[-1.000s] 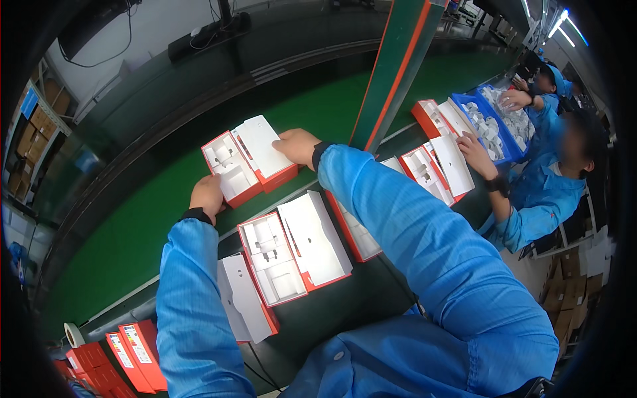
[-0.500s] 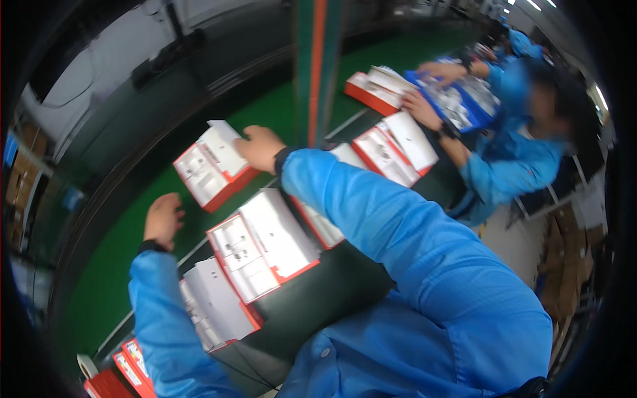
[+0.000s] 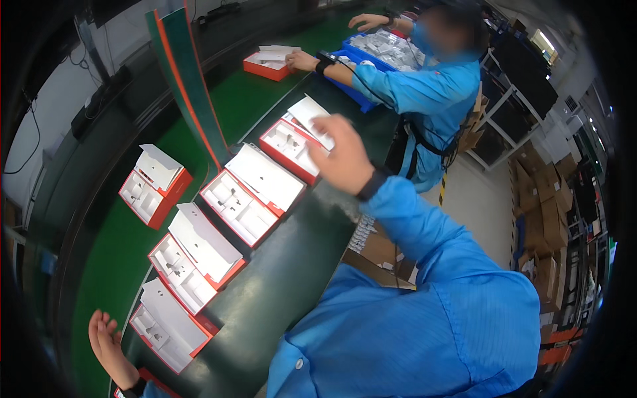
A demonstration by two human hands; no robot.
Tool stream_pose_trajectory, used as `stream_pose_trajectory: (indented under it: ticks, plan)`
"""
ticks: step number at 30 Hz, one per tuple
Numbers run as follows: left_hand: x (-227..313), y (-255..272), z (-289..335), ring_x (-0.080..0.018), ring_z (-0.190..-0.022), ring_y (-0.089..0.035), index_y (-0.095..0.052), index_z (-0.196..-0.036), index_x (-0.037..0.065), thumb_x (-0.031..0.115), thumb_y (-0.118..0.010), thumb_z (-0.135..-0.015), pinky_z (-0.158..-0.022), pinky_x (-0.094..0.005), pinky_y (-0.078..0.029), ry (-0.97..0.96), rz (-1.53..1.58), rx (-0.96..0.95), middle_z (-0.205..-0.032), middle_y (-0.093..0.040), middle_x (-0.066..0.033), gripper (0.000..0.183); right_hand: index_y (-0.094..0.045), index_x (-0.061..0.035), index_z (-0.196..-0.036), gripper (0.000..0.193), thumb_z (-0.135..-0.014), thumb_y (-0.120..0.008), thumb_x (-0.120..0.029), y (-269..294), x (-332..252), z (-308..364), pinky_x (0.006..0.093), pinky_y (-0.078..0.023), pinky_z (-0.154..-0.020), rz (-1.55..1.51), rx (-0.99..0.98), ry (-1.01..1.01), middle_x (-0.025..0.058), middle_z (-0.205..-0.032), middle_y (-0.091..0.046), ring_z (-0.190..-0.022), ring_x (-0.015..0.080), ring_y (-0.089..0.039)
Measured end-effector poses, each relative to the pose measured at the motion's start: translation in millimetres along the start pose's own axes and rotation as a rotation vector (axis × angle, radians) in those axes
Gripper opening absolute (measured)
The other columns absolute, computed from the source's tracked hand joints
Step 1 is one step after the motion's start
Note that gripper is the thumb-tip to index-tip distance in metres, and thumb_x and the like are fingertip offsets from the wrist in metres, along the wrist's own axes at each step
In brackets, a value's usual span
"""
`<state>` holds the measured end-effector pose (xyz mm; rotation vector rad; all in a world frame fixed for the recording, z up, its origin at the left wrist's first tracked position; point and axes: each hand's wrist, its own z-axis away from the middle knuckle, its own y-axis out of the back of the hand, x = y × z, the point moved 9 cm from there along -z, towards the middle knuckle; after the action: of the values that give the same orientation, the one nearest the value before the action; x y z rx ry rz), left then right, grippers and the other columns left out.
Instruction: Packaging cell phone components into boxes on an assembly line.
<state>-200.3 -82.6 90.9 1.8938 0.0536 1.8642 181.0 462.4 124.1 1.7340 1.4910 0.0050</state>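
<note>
My right hand (image 3: pixel 345 154) is over the right side of a red box with a white insert (image 3: pixel 286 140), overlapping its raised white lid. Thumb and fingers are apart, and I cannot tell whether they touch the box. At lower left, my left hand (image 3: pixel 110 348) hangs above the green belt with fingers stretched, holding nothing. The box closest to it is an opened box (image 3: pixel 158 331) with a greyish lid. Farther along the row lie another opened box (image 3: pixel 179 270) and a wider one (image 3: pixel 235 205). A single opened box (image 3: pixel 151 192) sits on the belt.
A green post with orange edges (image 3: pixel 180 86) rises beside the belt. At the far right a co-worker (image 3: pixel 424 93) touches a red box (image 3: pixel 269 65) beside blue bins (image 3: pixel 361 93) of small white packets. Brown cartons (image 3: pixel 541 199) stand beyond the aisle.
My right hand has left the single box on the belt and moved right to the far box of the row. My left hand has moved down and left. The view has turned rightward.
</note>
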Motion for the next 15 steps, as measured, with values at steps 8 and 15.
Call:
stream_pose_trajectory:
  ticks: [8, 15]
  plan:
    - [9.3, 6.5, 76.8, -0.0342, -0.114, -0.067, -0.058, -0.137, -0.010, 0.019, -0.053, -0.106, -0.101, -0.0420, -0.053, 0.039, 0.084, 0.198, -0.128, -0.067, -0.0236, 0.043, -0.050, -0.0007, -0.151, 0.082, -0.088, -0.077, -0.044, -22.9, 134.4, -15.3, 0.0456, -0.044, -0.114, 0.443, -0.215, -0.298, 0.0257, -0.141, -0.055, -0.132, 0.0441, -0.053]
    - [-16.5, 20.4, 120.9, -0.0305, -0.115, -0.063, -0.053, -0.144, -0.006, 0.019, -0.056, -0.105, -0.100, -0.0413, -0.051, 0.187, 0.202, 0.305, -0.127, -0.065, -0.0199, 0.046, -0.054, -0.0075, -0.149, 0.061, -0.097, -0.067, -0.035, -49.2, 154.0, 1.0, 0.0458, -0.049, -0.108, 0.315, -0.429, -0.370, 0.0256, -0.137, -0.058, -0.124, 0.0435, -0.060]
